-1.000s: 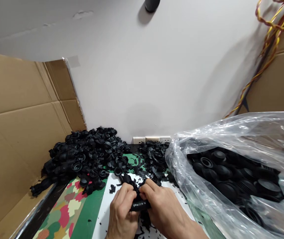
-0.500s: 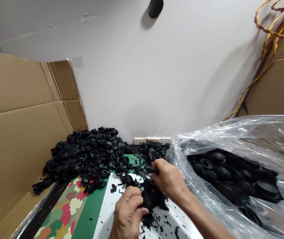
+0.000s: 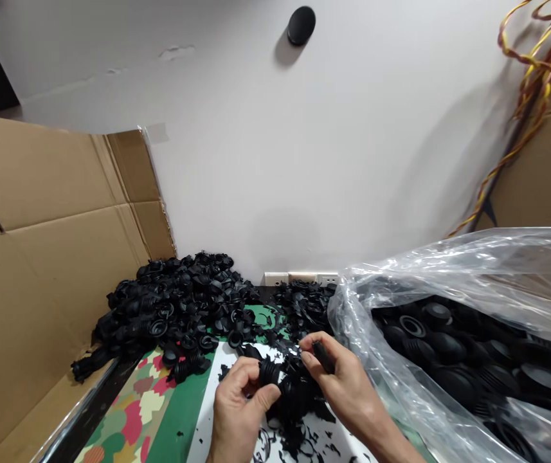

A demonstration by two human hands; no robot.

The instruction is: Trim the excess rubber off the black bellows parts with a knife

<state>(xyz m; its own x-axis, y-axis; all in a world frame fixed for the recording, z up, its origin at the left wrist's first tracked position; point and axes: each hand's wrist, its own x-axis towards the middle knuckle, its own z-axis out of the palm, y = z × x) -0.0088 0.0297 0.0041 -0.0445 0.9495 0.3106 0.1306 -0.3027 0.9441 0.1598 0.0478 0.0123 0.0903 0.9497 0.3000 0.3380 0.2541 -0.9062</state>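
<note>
My left hand (image 3: 237, 408) is closed around a black ribbed rubber bellows (image 3: 269, 372), gripped between thumb and fingers. To its right, my right hand (image 3: 350, 386) is raised a little and curled round a short dark handle-like tool (image 3: 322, 355); its working end cannot be made out. Below and between the hands lies a heap of black rubber scraps (image 3: 299, 399). Thin offcuts are scattered over the white part of the work surface (image 3: 207, 411).
A big pile of black rubber parts (image 3: 183, 299) lies at the left against a cardboard sheet (image 3: 63, 257). More black pieces (image 3: 307, 302) sit below the wall sockets (image 3: 301, 278). At the right, a clear plastic bag (image 3: 352, 302) holds several bellows (image 3: 449, 347).
My right hand has turned and shifted slightly right and down, with its fingers loosened round the tool. My left hand now shows the ribbed bellows more clearly. The view has shifted slightly.
</note>
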